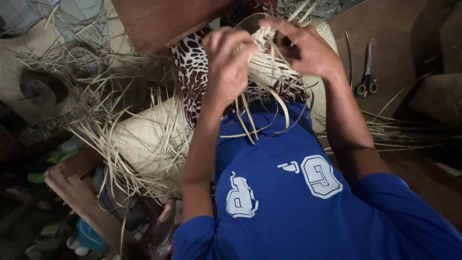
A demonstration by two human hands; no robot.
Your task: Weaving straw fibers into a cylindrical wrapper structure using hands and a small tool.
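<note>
My left hand and my right hand are both raised in front of my chest, fingers closed on a small pale woven straw piece. Loose flat straw strips hang from it over my blue shirt. The two hands almost touch at the top of the weave. A spotted brown-and-white cloth lies under my left forearm. The part of the weave between my palms is hidden.
A larger woven straw mat with frayed strips lies at the left. Scissors with yellow handles rest on the brown floor at the upper right. A wooden frame is at lower left, a wooden board at the top.
</note>
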